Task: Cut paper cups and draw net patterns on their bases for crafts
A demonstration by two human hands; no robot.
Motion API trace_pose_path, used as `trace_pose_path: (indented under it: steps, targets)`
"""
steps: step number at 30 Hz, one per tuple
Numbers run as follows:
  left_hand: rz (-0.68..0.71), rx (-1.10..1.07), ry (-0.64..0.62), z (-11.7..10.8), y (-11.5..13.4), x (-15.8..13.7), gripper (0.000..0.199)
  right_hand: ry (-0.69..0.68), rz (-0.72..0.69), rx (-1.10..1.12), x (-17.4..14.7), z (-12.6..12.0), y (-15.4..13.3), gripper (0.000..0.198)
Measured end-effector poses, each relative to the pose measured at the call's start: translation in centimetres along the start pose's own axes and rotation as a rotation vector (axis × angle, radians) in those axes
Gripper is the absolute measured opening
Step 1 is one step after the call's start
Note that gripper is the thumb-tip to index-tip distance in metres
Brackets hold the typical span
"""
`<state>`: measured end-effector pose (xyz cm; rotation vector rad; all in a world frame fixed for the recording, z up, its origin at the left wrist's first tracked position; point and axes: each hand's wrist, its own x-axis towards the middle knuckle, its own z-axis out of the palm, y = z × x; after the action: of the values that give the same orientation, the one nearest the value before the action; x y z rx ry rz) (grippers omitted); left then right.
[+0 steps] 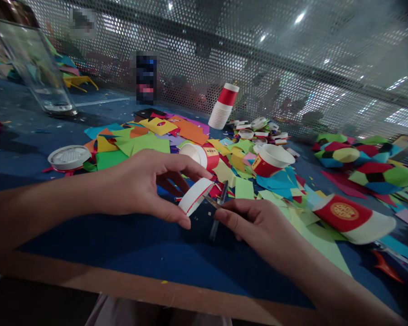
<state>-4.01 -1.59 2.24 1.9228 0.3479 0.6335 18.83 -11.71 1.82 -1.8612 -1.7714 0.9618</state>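
My left hand (143, 183) grips a short cut-off piece of a paper cup (194, 195), white with a thin red line along its cut edge. The piece is tilted, between the thumb and the fingers. From the right, my right hand (250, 219) pinches a thin pointed metal blade (211, 202), its tip at the cup piece's red edge. Whether the blade has a handle is hidden by my fingers. A slim, partly clear pen-like tool (214, 230) lies just beyond my right fingertips. Behind the hands, a red-and-white paper cup (209, 157) rests on its side.
Coloured paper scraps (143, 144) cover the middle of the blue table (122, 253). Further back stand a cup stack (221, 111) and a pile of cut cup bases (258, 131). A glass bottle (37, 68) is at left, paper balls (377, 176) and a tipped cup (353, 217) at right.
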Motion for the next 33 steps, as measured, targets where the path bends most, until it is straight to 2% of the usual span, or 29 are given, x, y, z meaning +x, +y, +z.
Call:
trace_pose_path:
  steps: [33]
  targets:
    - [-0.015, -0.002, -0.025, -0.13, 0.09, -0.16, 0.059, -0.013, 0.003, 0.011, -0.1, -0.16, 0.06, 0.042]
